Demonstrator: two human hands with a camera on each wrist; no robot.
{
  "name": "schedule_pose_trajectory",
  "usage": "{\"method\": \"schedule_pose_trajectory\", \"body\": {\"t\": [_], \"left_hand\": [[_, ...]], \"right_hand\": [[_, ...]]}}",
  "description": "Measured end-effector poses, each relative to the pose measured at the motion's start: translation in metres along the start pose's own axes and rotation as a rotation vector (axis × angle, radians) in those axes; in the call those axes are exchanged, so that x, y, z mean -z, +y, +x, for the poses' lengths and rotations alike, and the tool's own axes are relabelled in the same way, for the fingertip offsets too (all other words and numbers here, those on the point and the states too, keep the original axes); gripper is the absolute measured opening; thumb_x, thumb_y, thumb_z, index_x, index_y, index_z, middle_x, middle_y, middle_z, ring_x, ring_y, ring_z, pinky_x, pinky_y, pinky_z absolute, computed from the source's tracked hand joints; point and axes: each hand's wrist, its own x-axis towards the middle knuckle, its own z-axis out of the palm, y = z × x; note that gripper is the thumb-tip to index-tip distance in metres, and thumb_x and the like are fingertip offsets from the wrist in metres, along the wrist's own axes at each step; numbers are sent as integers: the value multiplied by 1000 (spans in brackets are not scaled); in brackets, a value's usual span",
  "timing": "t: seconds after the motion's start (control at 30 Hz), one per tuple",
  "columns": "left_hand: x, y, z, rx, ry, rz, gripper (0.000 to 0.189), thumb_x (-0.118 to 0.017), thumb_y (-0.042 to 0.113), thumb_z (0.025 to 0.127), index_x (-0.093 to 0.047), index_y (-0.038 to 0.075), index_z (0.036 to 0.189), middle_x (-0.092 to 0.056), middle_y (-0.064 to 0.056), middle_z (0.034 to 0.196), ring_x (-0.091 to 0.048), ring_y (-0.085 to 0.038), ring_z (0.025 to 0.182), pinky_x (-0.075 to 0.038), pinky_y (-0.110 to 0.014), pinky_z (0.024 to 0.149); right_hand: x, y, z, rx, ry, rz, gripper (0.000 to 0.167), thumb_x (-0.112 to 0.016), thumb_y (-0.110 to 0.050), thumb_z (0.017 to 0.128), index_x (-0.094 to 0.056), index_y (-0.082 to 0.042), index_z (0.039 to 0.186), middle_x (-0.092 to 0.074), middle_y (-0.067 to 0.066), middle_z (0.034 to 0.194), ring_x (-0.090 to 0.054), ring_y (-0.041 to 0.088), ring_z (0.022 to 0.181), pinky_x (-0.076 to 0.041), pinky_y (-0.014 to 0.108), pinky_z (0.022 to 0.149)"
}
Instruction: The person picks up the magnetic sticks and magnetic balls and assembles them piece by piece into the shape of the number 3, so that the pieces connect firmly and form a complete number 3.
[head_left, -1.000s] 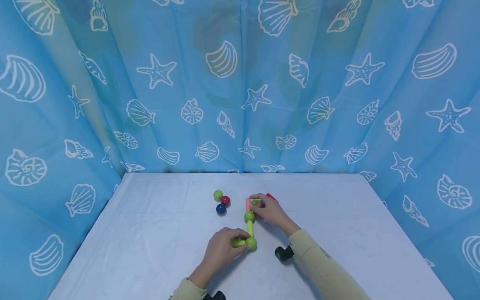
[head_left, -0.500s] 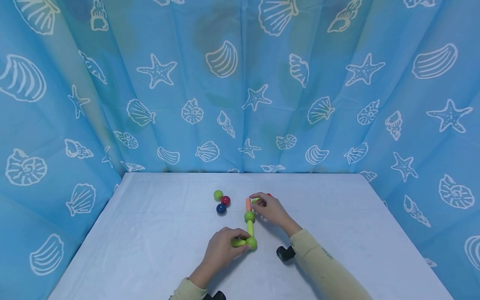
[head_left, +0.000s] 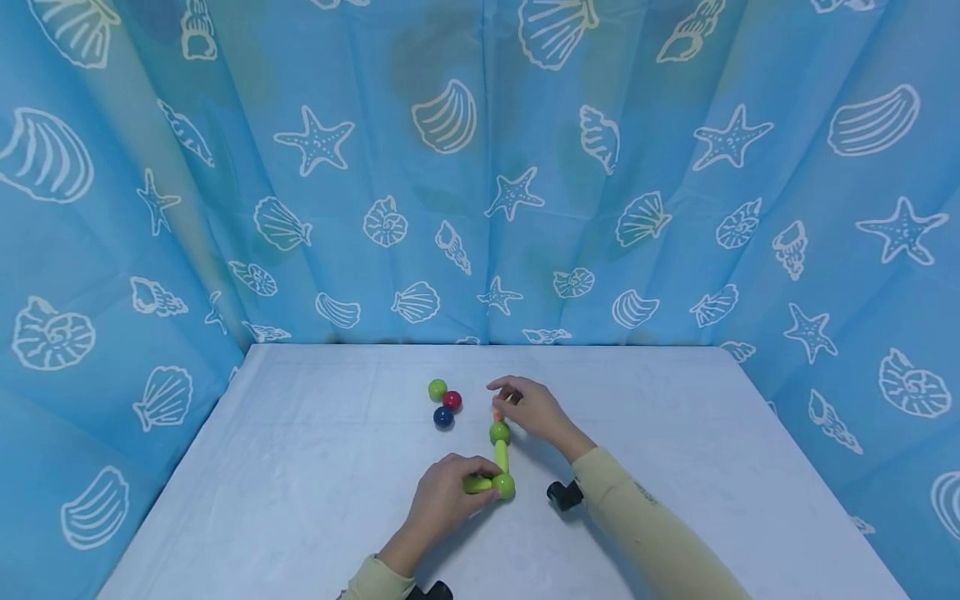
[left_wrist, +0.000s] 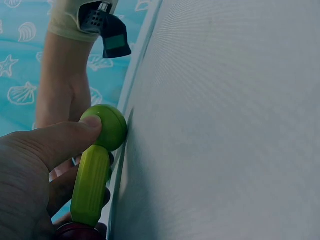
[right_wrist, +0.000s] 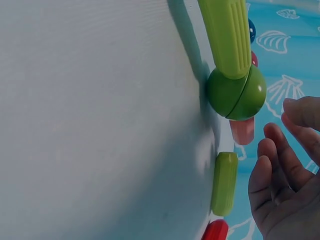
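A toy of green balls and sticks lies in a bent line at the table's middle. My left hand (head_left: pixel 447 492) grips its near end, the thumb pressed on a green ball (left_wrist: pixel 107 127) and the fingers behind a light green stick (left_wrist: pixel 90 186). At that stick's other end a dark red ball (left_wrist: pixel 78 232) shows. From the far green ball (right_wrist: pixel 236 92) an orange stick (right_wrist: pixel 242 131) points away. My right hand (head_left: pixel 536 410) hovers over that stick with loosely bent fingers and nothing between them. Below it in the right wrist view lies a loose green stick (right_wrist: pixel 225 184).
A loose red stick (right_wrist: pixel 216 230) lies beyond the green one. Left of the toy's far end a green ball (head_left: pixel 437 389), a red ball (head_left: pixel 452 401) and a blue ball (head_left: pixel 443 417) sit together on the white table (head_left: pixel 300 467). A patterned curtain (head_left: pixel 480 208) stands behind.
My right hand has risen and shifted slightly toward the far side and left, now covering the loose sticks and much of the orange one in the head view. The left hand holds still.
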Motion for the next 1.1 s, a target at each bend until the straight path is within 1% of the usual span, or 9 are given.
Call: {"method": "schedule_pose_trajectory", "body": {"t": [0.23,0.47,0.57,0.77,0.87,1.0,1.03,1.1], "left_hand": [[-1,0,1,10,-2,-7,26,-85,32,84,-77,30,108,-69,21,93,-55,-5,87,-48,-32,80],[-1,0,1,23,-9,-6,27,-85,32,83,-77,31,109,-68,20,94,-55,-6,87,-47,-32,79],[0,1,1,31,-17,-11,28,-85,32,83,-77,31,110,-68,19,95,-55,-6,88,-48,-33,80],[2,1,1,19,-16,-6,27,-85,33,84,-77,29,110,-70,18,96,-56,-7,89,-48,-33,80],[2,1,1,12,-9,1,27,-84,33,84,-77,29,110,-69,18,96,-56,-6,88,-48,-32,80],[2,1,0,2,-1,-4,27,-84,33,84,-77,29,110,-69,18,96,-56,-5,88,-48,-31,79],[2,1,0,1,-1,-8,27,-84,33,84,-77,29,110,-69,18,96,-56,-5,88,-48,-31,79],[2,1,0,-2,0,-13,27,-84,32,84,-77,29,110,-69,18,96,-56,-5,88,-48,-31,79]], "right_hand": [[-1,-9,7,7,-35,-60,31,-70,-25,98,-67,-24,128,-65,-4,102,-59,16,92,-53,30,73],[-3,-14,20,60,-64,-115,30,-71,-25,98,-68,-23,128,-67,-6,104,-59,16,100,-53,33,82],[-5,-16,26,58,-89,-116,31,-72,-26,97,-68,-23,128,-67,-5,106,-59,17,103,-54,34,86],[-10,-18,35,56,-128,-133,34,-74,-26,95,-68,-24,129,-67,-3,112,-59,20,111,-53,39,93],[-11,-21,39,64,-142,-132,36,-75,-24,94,-68,-25,129,-67,-2,114,-59,22,113,-53,41,94],[-13,-23,43,66,-162,-124,36,-75,-24,94,-67,-25,130,-67,-1,116,-59,23,115,-53,41,94],[-14,-24,44,64,-169,-123,36,-75,-24,94,-67,-26,129,-67,-1,116,-59,22,115,-53,40,94],[-16,-24,45,50,-190,-106,35,-75,-25,94,-67,-27,129,-67,-1,119,-59,22,115,-55,37,88]]}}
